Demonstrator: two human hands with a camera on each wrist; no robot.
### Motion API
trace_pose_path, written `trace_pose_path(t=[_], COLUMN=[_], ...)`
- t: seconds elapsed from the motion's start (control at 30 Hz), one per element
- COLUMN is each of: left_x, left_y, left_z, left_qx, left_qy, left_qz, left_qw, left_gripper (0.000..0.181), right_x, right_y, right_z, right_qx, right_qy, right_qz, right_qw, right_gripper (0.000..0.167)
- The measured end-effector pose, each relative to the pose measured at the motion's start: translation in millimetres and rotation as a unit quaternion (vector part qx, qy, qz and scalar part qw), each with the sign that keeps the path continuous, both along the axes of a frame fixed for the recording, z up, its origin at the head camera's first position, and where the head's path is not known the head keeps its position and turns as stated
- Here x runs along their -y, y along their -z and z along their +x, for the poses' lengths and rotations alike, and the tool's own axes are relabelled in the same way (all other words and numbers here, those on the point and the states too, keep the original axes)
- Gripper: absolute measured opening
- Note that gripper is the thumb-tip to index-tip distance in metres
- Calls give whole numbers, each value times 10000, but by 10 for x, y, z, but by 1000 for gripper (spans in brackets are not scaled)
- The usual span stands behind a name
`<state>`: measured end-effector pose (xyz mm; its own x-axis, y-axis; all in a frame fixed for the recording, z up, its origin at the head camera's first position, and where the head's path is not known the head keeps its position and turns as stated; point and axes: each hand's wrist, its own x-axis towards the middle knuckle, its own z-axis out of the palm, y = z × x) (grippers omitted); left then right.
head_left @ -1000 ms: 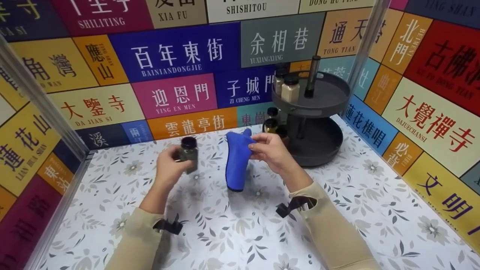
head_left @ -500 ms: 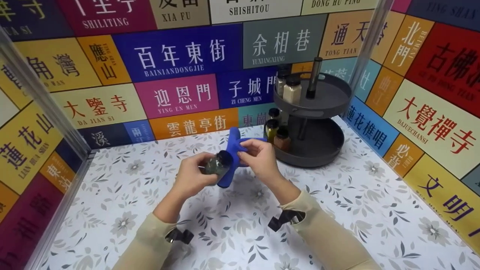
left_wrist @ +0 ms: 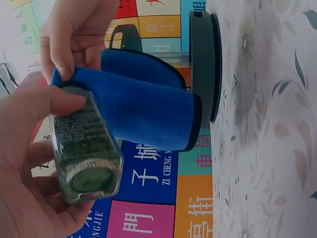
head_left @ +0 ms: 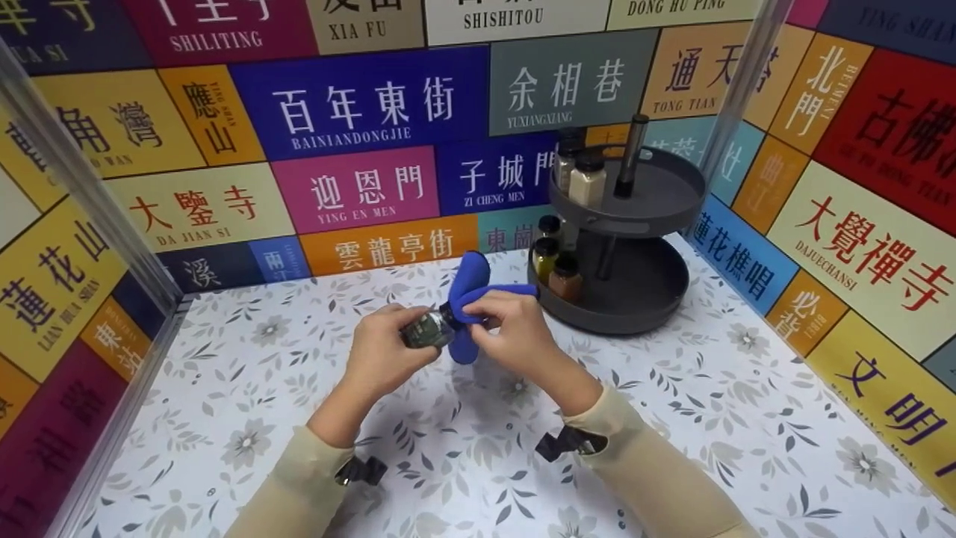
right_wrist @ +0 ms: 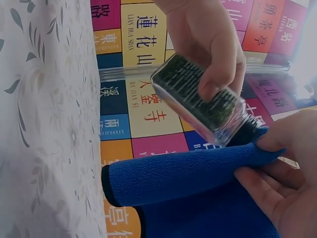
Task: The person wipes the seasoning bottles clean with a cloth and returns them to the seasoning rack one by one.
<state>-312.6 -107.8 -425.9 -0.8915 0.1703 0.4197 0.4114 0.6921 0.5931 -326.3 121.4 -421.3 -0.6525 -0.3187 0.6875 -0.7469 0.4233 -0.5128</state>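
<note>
My left hand grips a square glass spice jar with dark green contents, tilted so its black cap points toward the cloth. In the left wrist view the jar shows its base and printed text on its side. A blue cloth with dark edging hangs from my right hand, pinched between thumb and fingers. In the right wrist view the cloth lies against the jar's black cap, covering part of it. Both hands are above the table, close together.
A dark two-tier round rack stands at the back right. Its upper tier holds jars, including a pale one; its lower tier holds others, including a reddish-brown one. The flowered tablecloth reaches the sign-covered wall.
My left hand has moved right and tipped the jar from upright toward the cloth. My right hand has shifted slightly left, and the cloth now meets the jar's cap.
</note>
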Motion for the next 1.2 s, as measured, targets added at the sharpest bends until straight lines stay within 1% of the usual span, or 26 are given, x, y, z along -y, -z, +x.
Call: trace_pose_path(t=[0.1,0.17,0.27,0.4,0.5,0.63,0.73,0.83,0.9,0.97,1.03,1.1,1.2], left_x=[2,1,-5,-36,-59,-44,-6,18,24,22,19,12,-1], left_y=[-9,-25,-60,-92,-92,-79,-73,-69,-65,-59,-52,-51,-60], left_z=[8,24,61,97,97,72,53,43,41,43,45,48,52], left_qx=[-105,-161,-293,-466,-419,-327,-372,-456,-480,-469,-409,-370,-435], left_qy=[-154,-164,-100,48,187,290,200,8,-99,-126,-60,68,285], left_qz=[-235,-339,-487,-600,-526,-246,3,146,160,119,41,-83,-269], left_qw=[9996,9992,9983,9971,9976,9987,9991,9989,9987,9987,9991,9993,9983], left_gripper=[50,53,55,54,52,50,49,49,50,50,52,53,54], right_x=[10,17,24,11,-15,-34,-24,-9,-2,0,-3,-13,-34], right_y=[-33,-46,-48,-22,-1,7,2,-15,-30,-57,-84,-107,-120], right_z=[33,49,57,47,21,-5,-9,6,26,60,94,120,129], right_qx=[-127,-171,-217,-217,-170,-96,-49,-59,-96,-139,-172,-186,-182], right_qy=[-91,-71,45,281,406,408,374,331,301,256,221,181,180], right_qz=[134,148,126,80,67,2,-26,48,120,189,234,237,191], right_qw=[9998,9997,9997,9993,9990,9991,9993,9994,9994,9994,9993,9994,9995], right_gripper=[18,18,18,20,22,21,18,17,16,17,17,18,18])
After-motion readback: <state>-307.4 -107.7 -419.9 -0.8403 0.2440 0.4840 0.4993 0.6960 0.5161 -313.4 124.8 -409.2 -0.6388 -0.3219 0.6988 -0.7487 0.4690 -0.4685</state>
